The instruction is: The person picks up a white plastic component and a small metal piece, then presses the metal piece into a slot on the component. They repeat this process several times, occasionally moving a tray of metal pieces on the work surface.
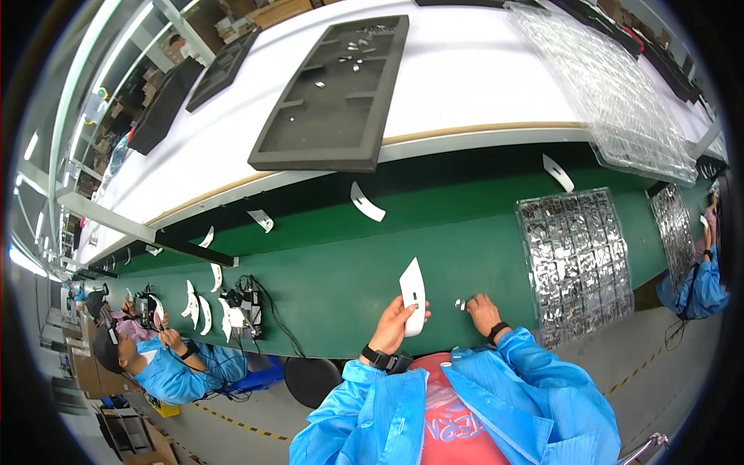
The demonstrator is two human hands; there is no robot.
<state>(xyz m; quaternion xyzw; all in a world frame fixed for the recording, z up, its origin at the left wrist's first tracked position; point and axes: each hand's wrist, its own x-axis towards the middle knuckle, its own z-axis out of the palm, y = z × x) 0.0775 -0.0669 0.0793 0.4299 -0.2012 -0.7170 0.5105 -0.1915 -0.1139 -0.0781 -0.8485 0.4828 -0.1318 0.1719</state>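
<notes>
My left hand [392, 328] grips a white curved plastic panel [414, 297] by its lower left edge. The panel is held up above the green bench, and a small dark slot shows near its middle. To the right, my right hand [484, 313] rests low over the bench with its fingers bent together. Right by its fingertips lie a few small silver-white pieces [459, 304]. Whether one of them is between the fingers is too small to tell.
A clear tray of small parts [577, 267] lies to the right on the green bench [341, 271]. Similar white panels [366, 203] lie along the bench. A dark foam tray [333, 101] rests on the white shelf ahead. On the left, a co-worker [174, 364] sits beside a black device [246, 306].
</notes>
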